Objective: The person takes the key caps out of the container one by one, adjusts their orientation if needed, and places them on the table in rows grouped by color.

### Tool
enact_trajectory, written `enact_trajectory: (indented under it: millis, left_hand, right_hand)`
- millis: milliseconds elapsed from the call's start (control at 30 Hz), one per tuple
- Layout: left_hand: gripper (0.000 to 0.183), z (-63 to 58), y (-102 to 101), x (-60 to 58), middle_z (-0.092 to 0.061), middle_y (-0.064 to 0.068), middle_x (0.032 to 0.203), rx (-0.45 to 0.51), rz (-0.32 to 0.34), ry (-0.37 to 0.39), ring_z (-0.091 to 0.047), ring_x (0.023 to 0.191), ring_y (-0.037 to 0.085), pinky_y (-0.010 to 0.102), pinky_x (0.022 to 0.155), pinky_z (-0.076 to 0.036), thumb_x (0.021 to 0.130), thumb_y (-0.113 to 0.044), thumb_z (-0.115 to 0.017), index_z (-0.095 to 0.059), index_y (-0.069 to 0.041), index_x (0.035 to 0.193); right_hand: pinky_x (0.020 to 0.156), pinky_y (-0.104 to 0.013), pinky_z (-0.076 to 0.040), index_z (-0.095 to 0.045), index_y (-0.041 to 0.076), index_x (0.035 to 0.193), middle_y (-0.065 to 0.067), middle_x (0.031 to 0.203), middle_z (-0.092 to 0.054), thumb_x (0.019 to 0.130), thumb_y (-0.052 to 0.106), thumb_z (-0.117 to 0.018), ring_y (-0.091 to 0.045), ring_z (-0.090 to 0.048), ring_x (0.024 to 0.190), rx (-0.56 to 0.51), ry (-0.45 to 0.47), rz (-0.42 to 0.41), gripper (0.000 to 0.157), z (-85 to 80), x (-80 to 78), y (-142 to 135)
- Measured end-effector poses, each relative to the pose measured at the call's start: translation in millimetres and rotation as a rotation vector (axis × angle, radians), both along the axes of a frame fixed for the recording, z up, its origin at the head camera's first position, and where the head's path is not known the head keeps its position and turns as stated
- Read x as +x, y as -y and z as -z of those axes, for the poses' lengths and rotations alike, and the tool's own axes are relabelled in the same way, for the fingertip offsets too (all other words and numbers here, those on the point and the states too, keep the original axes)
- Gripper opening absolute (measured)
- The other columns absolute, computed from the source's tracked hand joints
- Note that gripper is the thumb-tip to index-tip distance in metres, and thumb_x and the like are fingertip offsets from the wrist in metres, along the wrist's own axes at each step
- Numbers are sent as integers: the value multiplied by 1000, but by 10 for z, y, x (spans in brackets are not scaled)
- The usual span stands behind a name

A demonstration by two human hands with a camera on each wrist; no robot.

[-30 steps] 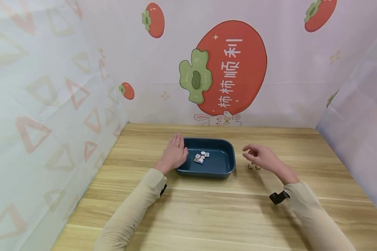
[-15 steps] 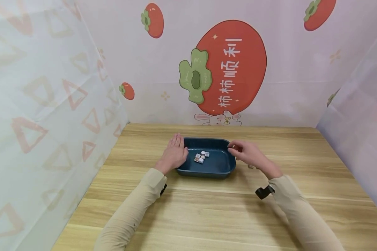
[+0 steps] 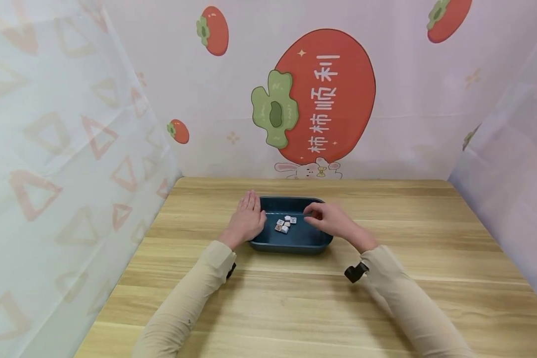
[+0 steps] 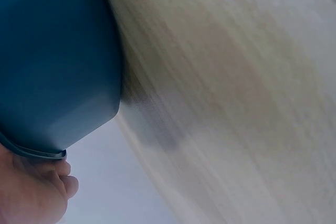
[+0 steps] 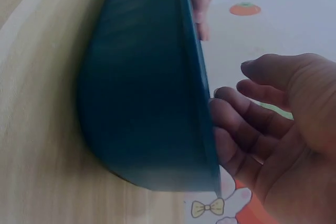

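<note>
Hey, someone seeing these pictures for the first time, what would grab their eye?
Probably the big red fruit printed on the back wall. Next, the dark blue tray on the wooden table, with small, mostly white pieces clustered inside. The left hand rests at its left end; the right hand reaches over its right end.

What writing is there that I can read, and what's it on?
"柿柿顺利", running from bottom to top: on the big red persimmon printed on the wall covering.
Marks on the little blocks in the blue tray: too small to read.
I can't read any other writing.
</note>
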State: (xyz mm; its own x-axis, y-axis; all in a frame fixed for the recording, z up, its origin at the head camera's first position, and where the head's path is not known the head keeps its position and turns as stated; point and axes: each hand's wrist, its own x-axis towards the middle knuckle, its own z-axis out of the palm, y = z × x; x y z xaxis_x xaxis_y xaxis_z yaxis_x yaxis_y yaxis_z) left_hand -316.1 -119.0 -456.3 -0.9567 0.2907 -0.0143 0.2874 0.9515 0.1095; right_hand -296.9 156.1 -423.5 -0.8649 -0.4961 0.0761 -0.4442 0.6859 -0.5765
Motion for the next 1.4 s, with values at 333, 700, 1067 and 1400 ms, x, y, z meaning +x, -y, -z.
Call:
enact_trajectory:
  millis: [333, 700, 1067, 1400]
  left_hand:
    - [65, 11, 15, -5, -3, 18, 165, 22, 10, -4, -4, 154, 32, 44, 126, -8, 105, -35, -27, -15, 4, 155]
    - [65, 1, 50, 21, -2, 17, 165, 7, 3, 11, -1, 154, 31, 44, 126, -8, 105, -36, -27, -14, 3, 155]
    - [66, 6, 16, 10, -1, 17, 165, 10, 11, 20, 0, 154, 31, 44, 126, -7, 105, -37, -26, -12, 2, 156]
    - [64, 1, 13, 12, -1, 18, 165, 22, 16, 23, 1, 154, 31, 45, 126, -6, 105, -35, -26, -12, 3, 156]
  right_hand:
    - [68, -27, -54, -67, 8, 118, -4, 90, -69, 94, 22, -66, -13, -59, 71, 72, 56, -28, 28, 120, -67, 234]
    - [62, -25, -46, -69, 10, 115, -1, 81, -64, 94, 23, -65, -13, -55, 66, 105, 69, -5, 25, 208, -121, 373]
    - [59, -24, -49, -70, 13, 113, -3, 82, -63, 96, 22, -62, -13, -57, 62, 76, 157, 7, 20, 325, -232, 437]
    - [60, -24, -50, -68, 12, 115, -4, 87, -65, 97, 24, -62, -13, -58, 64, 58, 144, 8, 23, 446, -297, 523]
